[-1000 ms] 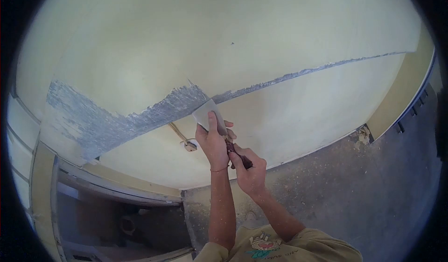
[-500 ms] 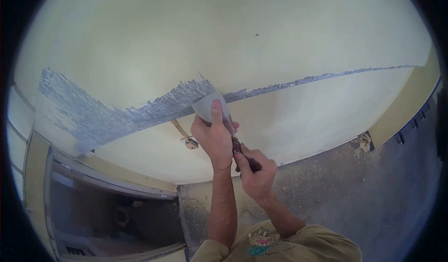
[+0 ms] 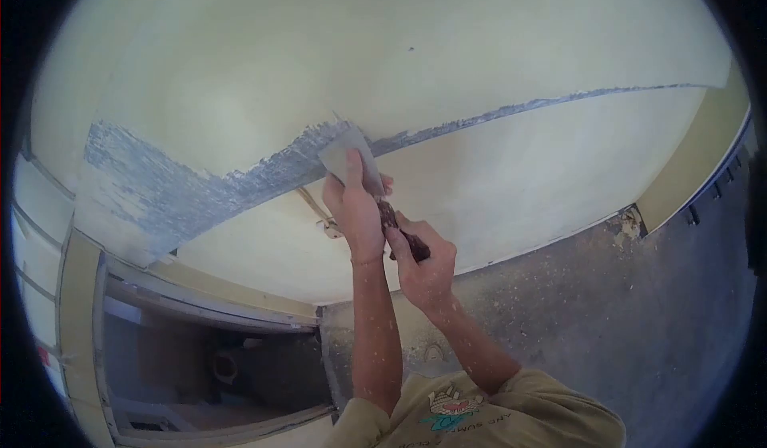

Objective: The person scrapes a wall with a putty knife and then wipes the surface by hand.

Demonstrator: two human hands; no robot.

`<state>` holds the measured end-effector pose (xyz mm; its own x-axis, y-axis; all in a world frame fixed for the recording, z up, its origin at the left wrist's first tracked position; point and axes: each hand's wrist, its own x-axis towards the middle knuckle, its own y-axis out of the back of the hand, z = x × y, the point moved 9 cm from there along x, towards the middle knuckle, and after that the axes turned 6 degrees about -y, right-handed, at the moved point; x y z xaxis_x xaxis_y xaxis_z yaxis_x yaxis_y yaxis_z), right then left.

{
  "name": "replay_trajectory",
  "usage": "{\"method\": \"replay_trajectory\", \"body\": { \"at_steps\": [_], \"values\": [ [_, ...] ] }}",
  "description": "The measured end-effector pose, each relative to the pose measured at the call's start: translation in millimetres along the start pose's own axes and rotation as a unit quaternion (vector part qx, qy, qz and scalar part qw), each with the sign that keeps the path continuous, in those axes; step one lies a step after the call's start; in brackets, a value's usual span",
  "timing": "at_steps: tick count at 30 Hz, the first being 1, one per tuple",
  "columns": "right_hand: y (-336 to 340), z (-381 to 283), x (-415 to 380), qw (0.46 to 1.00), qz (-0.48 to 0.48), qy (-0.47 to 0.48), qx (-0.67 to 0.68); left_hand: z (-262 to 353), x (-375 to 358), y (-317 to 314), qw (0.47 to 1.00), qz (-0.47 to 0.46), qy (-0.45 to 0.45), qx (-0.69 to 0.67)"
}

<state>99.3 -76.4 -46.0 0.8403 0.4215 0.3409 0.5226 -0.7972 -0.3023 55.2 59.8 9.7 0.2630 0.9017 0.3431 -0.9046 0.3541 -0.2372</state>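
Observation:
A wide metal scraper [image 3: 366, 165] lies against the bared grey strip [image 3: 276, 172] on the pale painted surface, its blade edge close to the ragged paint line. My left hand [image 3: 356, 216] is closed around the blade, thumb laid along its upper face and fingers behind it. Lower down, my right hand [image 3: 425, 271] wraps the dark reddish-brown handle [image 3: 414, 246]. Paint flecks dot both forearms. The fingers behind the blade are mostly hidden.
Below the strip is a lighter wall [image 3: 511, 176] with a small fitting and cable [image 3: 329, 228]. A framed opening [image 3: 216, 360] sits at lower left. Chips litter the grey floor [image 3: 559, 304]. Dark hooks or pegs [image 3: 693, 216] line the right side.
The view has shifted a little. Both hands and the scraper have moved up and left in the picture, and the blade edge now sits nearer the ragged paint line.

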Motion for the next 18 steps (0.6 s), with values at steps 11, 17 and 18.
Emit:
{"method": "replay_trajectory", "body": {
  "at_steps": [11,17,18],
  "values": [
    [19,23,-12,0.998,-0.012,-0.051,-0.036,-32,-21,1,0.999,0.002,0.035,-0.021],
    [0,8,9,0.999,-0.026,-0.018,-0.009,0,-4,-7,1.000,-0.023,-0.007,-0.013],
    [-4,5,10,0.999,-0.031,-0.017,-0.008,10,3,-10,1.000,-0.019,-0.005,-0.019]
  ]
}}
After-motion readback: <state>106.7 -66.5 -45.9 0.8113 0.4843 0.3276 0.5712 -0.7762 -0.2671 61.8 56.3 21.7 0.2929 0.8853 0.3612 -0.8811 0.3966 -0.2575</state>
